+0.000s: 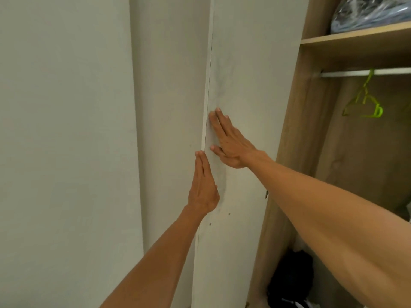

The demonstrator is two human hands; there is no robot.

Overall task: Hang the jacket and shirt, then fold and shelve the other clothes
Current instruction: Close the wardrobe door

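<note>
A white wardrobe door (240,74) stands swung out in front of me, its free edge running down the middle of the view. My right hand (229,141) lies flat on the door's face with straight fingers, just beside that edge. My left hand (203,187) is lower, fingers straight and together, touching the door's edge. To the right the open wardrobe shows a white hanging rail (364,72) with a green hanger (364,103) on it. No jacket or shirt is in view.
A wooden shelf (355,37) above the rail carries a plastic-wrapped blue bundle (369,14). Dark clothing (291,281) lies on the wardrobe floor at the bottom. A white wall (62,130) fills the left side.
</note>
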